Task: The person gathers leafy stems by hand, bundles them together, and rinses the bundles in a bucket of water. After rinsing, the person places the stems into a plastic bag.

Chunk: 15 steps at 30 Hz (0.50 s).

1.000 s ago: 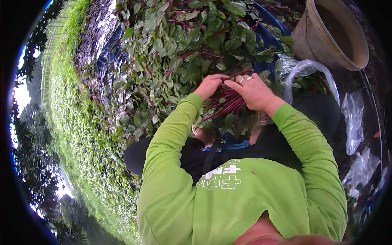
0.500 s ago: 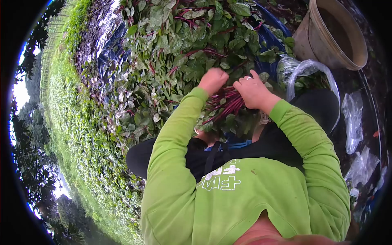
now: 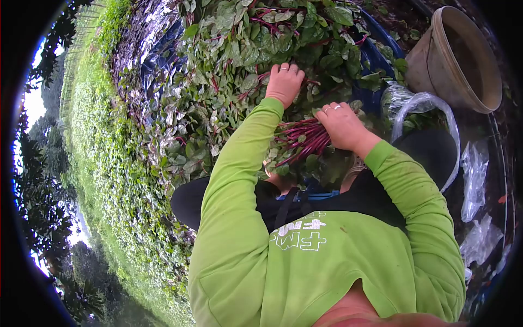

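In my right hand (image 3: 343, 126) is a bunch of Malabar spinach stems (image 3: 306, 139), dark red, their cut ends pointing down and left towards my lap. Its fingers are wrapped over the top of the bunch. My left hand (image 3: 285, 84) is further forward, on the big heap of Malabar spinach (image 3: 234, 54). Its fingers curl down into the leaves, and a red stem shows at its right side. The fingertips are hidden among the foliage.
A blue tarp (image 3: 376, 46) lies under the heap. To the right stand a dirty bucket (image 3: 422, 62), tilted, and a clear plastic bag (image 3: 406, 106) with greens. More clear bags (image 3: 475, 182) lie on the ground. My folded legs (image 3: 190, 201) are close below.
My left hand has moved away from the bunch, forward onto the heap, and its fingers now curl into the leaves. My right hand keeps its hold. The view has shifted slightly.
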{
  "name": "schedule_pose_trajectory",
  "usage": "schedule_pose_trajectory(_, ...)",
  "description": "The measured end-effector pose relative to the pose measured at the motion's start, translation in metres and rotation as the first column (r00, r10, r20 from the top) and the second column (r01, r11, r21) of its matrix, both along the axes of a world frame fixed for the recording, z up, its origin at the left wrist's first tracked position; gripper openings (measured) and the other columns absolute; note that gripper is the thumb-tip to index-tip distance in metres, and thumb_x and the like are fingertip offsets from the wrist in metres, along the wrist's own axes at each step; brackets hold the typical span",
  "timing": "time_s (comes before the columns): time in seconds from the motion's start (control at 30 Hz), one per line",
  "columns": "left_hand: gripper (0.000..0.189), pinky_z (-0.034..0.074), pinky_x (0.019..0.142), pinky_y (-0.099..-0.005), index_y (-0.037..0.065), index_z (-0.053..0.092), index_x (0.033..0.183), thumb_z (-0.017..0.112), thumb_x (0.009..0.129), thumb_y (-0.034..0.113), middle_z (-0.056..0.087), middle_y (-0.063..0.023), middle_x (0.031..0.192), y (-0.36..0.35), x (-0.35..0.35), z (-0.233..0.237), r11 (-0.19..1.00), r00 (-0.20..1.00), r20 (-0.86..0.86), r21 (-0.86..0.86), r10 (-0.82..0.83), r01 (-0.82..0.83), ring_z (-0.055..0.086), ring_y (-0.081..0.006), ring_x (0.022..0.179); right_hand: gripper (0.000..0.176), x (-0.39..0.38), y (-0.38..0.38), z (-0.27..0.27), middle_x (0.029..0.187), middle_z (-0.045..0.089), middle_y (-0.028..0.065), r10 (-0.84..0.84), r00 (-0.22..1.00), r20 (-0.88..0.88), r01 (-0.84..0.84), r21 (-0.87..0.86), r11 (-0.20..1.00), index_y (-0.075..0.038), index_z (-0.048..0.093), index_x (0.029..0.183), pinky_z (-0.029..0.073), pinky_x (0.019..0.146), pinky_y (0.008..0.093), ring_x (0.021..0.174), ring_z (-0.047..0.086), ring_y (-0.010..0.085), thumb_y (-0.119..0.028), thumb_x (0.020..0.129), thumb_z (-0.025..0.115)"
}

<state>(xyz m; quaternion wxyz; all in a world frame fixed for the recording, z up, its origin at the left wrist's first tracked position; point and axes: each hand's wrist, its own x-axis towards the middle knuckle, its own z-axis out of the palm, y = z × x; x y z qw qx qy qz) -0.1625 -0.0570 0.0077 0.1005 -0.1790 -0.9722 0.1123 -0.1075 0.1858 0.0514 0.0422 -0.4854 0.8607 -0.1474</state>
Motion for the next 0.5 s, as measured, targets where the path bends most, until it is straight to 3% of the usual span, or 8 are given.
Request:
schedule_pose_trajectory(0.07,0.022,0.046,0.095,-0.0478,0.017,0.063,0.110,0.064,0.088,0.018,0.066,-0.0066,0.106,-0.008,0.006,-0.004,0.996,0.966,-0.259,0.075,-0.024,0.045,0.062,-0.0275,0.111,0.042,-0.001,-0.004,0.004,0.122,0.062,0.0152,-0.009,0.999,0.051,0.008,0.032,0.999,-0.005,0.063,0.111,0.046,0.089,0.0419,0.114,0.061,0.0319,-0.006,0.070,0.070)
schedule_pose_trajectory(0.17,0.022,0.046,0.096,-0.0508,0.017,0.061,0.110,0.066,0.089,0.020,0.066,-0.0081,0.107,-0.021,0.009,-0.023,0.956,0.958,0.198,0.166,0.208,-0.242,0.064,-0.0300,0.109,0.041,-0.001,-0.006,0.000,0.144,0.052,0.0236,-0.001,0.999,-0.036,-0.001,-0.039,0.999,-0.003,0.064,0.112,0.044,0.101,0.0466,0.130,0.054,0.0399,-0.006,0.071,0.070)
schedule_pose_trajectory(0.27,0.025,0.051,0.091,-0.0505,0.012,0.059,0.110,0.068,0.087,0.016,0.066,-0.0133,0.106,-0.025,0.015,-0.013,0.867,0.927,0.323,0.390,0.188,-0.312,0.066,-0.0346,0.104,0.039,-0.001,-0.007,0.004,0.156,0.039,0.0290,0.005,0.998,-0.058,-0.004,0.011,1.000,-0.001,0.065,0.110,0.036,0.114,0.0542,0.143,0.041,0.0468,-0.007,0.072,0.070)
schedule_pose_trajectory(0.33,0.031,0.054,0.088,-0.0464,0.008,0.058,0.115,0.068,0.086,0.010,0.068,-0.0172,0.107,-0.021,0.019,-0.008,0.774,0.906,0.398,0.526,0.142,-0.352,0.067,-0.0367,0.103,0.038,-0.002,-0.007,0.006,0.156,0.037,0.0299,0.000,0.998,-0.056,0.000,-0.006,1.000,0.000,0.065,0.108,0.032,0.117,0.0574,0.144,0.038,0.0479,-0.007,0.072,0.070)
schedule_pose_trajectory(0.43,0.039,0.054,0.093,-0.0432,0.006,0.058,0.121,0.069,0.085,0.005,0.070,-0.0195,0.114,-0.006,0.034,0.005,0.632,0.894,0.444,0.676,0.060,-0.379,0.068,-0.0363,0.108,0.036,-0.007,-0.008,0.007,0.158,0.033,0.0297,0.002,0.999,-0.053,-0.004,-0.023,1.000,0.000,0.066,0.107,0.029,0.119,0.0590,0.147,0.034,0.0474,-0.007,0.071,0.070)
schedule_pose_trajectory(0.5,0.048,0.055,0.092,-0.0404,0.003,0.055,0.128,0.070,0.083,0.000,0.071,-0.0176,0.115,0.003,0.042,0.008,0.533,0.840,0.541,0.726,-0.053,-0.434,0.070,-0.0300,0.106,0.039,-0.009,-0.009,0.006,0.158,0.034,0.0283,0.015,0.999,-0.050,-0.017,-0.037,0.999,0.000,0.065,0.109,0.028,0.119,0.0594,0.147,0.034,0.0453,-0.006,0.071,0.070)
